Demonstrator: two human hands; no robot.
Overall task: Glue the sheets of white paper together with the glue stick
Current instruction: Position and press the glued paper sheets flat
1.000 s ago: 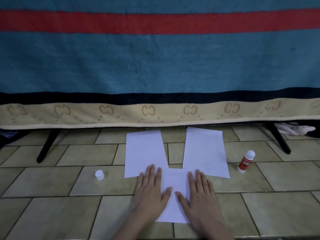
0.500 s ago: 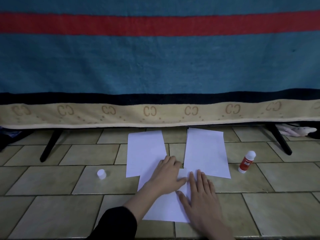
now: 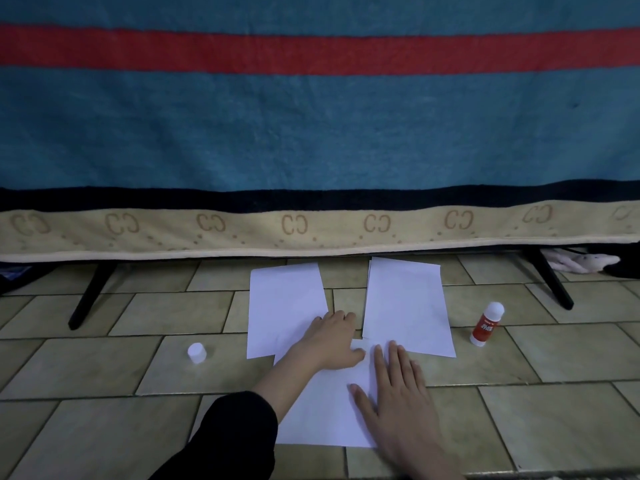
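Matt white paper sheets (image 3: 408, 306); glazed floor tiles (image 3: 104, 368); fuzzy woven blanket (image 3: 311, 133).

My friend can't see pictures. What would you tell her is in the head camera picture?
Two hands press on white paper sheets on a tiled floor: the left hand where the near sheet overlaps the far-left sheet, the right hand flat on the near sheet. A glue stick stands right; its cap sits left.

repeated "CC" style monogram woven along the beige border of the blanket (image 3: 318, 226), red glue stick (image 3: 486, 324) has white label lettering, way too small and blurry to make out, nothing else readable
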